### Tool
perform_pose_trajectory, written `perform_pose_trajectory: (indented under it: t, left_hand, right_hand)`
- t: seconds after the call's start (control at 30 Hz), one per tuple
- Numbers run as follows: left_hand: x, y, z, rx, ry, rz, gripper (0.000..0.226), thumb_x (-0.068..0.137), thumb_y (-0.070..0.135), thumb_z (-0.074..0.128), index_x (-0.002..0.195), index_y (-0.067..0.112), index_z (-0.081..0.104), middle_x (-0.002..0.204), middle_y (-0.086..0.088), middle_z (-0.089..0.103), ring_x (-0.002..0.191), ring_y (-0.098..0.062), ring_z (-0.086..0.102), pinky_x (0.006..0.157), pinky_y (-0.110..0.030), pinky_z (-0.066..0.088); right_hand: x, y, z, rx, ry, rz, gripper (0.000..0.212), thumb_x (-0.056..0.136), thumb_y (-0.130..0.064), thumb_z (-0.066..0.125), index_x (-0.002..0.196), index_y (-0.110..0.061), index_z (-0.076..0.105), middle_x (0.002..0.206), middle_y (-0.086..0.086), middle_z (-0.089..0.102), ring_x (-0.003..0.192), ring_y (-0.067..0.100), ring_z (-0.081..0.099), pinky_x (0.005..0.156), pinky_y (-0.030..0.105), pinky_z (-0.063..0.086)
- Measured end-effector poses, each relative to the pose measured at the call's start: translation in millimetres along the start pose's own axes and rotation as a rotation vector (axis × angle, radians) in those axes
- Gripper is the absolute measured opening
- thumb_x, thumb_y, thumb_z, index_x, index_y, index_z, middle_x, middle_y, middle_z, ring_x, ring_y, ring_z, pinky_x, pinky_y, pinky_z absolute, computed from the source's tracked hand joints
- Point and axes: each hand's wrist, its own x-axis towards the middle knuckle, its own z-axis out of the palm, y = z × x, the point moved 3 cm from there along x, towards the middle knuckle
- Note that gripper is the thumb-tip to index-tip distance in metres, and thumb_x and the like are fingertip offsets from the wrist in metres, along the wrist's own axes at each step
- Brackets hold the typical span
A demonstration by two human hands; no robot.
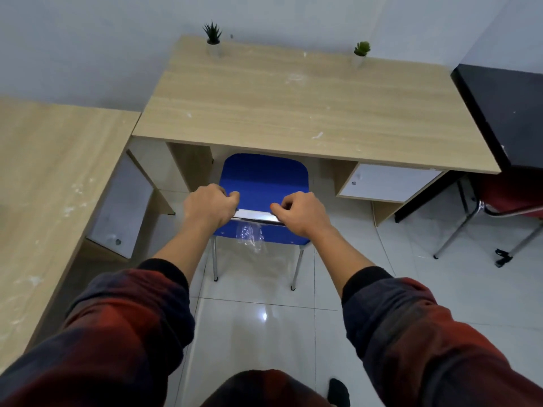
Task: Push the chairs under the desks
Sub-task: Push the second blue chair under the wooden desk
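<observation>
left hand [209, 204] – right hand [302, 214] grip blue chair [264, 174] backrest | seat partly under desk [293, 104]

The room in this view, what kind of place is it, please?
Probably a small office or study room. Light wooden desks stand against a plain wall, a blue chair is partly under one, and a red chair sits by a black table. Two small potted plants decorate the desk.
</observation>
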Motion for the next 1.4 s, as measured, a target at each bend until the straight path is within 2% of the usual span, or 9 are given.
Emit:
perform_pose_trajectory:
  t: [0.2,0.4,0.5,0.67,0.83,0.93,1.1,1.23,1.4]
  left_hand:
    - [15.2,6.2,2.5,-0.017,-0.019,-0.009,0.043,0.081,0.047,0.046,0.063,0.013,0.067,0.062,-0.004,0.064,0.064,-0.025,0.061,0.065,-0.035,0.053]
    - [14.3,14.0,9.0,0.04,-0.017,-0.032,0.044,0.087,0.044,0.047,0.064,0.013,0.067,0.066,-0.005,0.064,0.066,-0.023,0.06,0.067,-0.032,0.051]
    - [13.2,25.3,13.9,0.098,-0.053,-0.041,0.046,0.091,0.048,0.044,0.072,0.013,0.068,0.071,-0.005,0.064,0.066,-0.022,0.057,0.065,-0.031,0.047]
    - [-3.0,75.0,30.7,0.123,-0.058,-0.047,0.051,0.091,0.049,0.037,0.076,0.01,0.068,0.073,-0.008,0.061,0.07,-0.027,0.057,0.062,-0.03,0.042]
    - [-7.4,128.3,55.7,0.057,-0.073,-0.072,0.052,0.082,0.055,0.029,0.064,0.016,0.058,0.071,-0.007,0.06,0.073,-0.033,0.058,0.076,-0.043,0.053]
    - [-4.2,144.9,61.2,0.012,-0.057,-0.105,0.051,0.082,0.053,0.034,0.063,0.011,0.056,0.063,-0.004,0.057,0.062,-0.026,0.055,0.063,-0.034,0.048]
    - [0.7,145.0,58.8,-0.053,0.047,-0.166,0.047,0.082,0.051,0.044,0.059,0.013,0.058,0.056,-0.001,0.055,0.055,-0.021,0.053,0.052,-0.028,0.038]
    - [8.7,142.2,50.1,-0.096,0.078,-0.165,0.043,0.082,0.05,0.048,0.058,0.017,0.063,0.059,0.0,0.06,0.061,-0.021,0.057,0.053,-0.027,0.036]
    - [30.7,124.2,38.0,-0.104,0.055,-0.175,0.042,0.084,0.048,0.051,0.053,0.02,0.055,0.057,0.002,0.057,0.06,-0.02,0.056,0.057,-0.029,0.038]
  right_hand:
    - [12.7,5.8,-4.4,-0.03,0.062,0.042,0.033,0.082,-0.04,0.059,0.063,-0.015,0.068,0.058,-0.003,0.062,0.058,0.015,0.056,0.053,0.024,0.036]
    - [16.9,12.3,-7.3,0.048,0.017,-0.044,0.035,0.081,-0.04,0.058,0.056,-0.015,0.062,0.055,0.0,0.06,0.058,0.019,0.059,0.053,0.03,0.046]
    - [19.4,20.8,-16.5,0.065,-0.014,-0.089,0.035,0.082,-0.038,0.059,0.056,-0.015,0.061,0.054,0.0,0.058,0.053,0.016,0.052,0.052,0.03,0.045]
    - [37.6,65.0,-50.7,0.06,-0.064,-0.158,0.035,0.082,-0.032,0.062,0.052,-0.015,0.059,0.048,-0.002,0.054,0.049,0.013,0.048,0.049,0.025,0.034]
    - [67.1,112.7,-89.1,0.05,-0.072,-0.156,0.03,0.082,-0.029,0.062,0.056,-0.015,0.065,0.053,-0.004,0.06,0.054,0.013,0.055,0.053,0.028,0.038]
    - [76.8,123.9,-101.0,0.021,-0.076,-0.155,0.028,0.081,-0.034,0.059,0.06,-0.017,0.067,0.059,-0.004,0.065,0.062,0.018,0.062,0.057,0.03,0.045]
    - [81.1,124.6,-97.7,-0.087,-0.112,-0.104,0.027,0.085,-0.042,0.057,0.073,-0.023,0.072,0.071,-0.009,0.067,0.069,0.016,0.061,0.063,0.027,0.041]
    - [86.5,116.3,-95.3,-0.143,-0.141,-0.05,0.031,0.089,-0.046,0.054,0.079,-0.023,0.073,0.073,-0.007,0.067,0.073,0.019,0.06,0.065,0.028,0.041]
    - [98.1,96.5,-83.6,-0.149,-0.142,-0.015,0.037,0.089,-0.05,0.05,0.077,-0.022,0.073,0.074,-0.004,0.068,0.074,0.022,0.062,0.065,0.029,0.042]
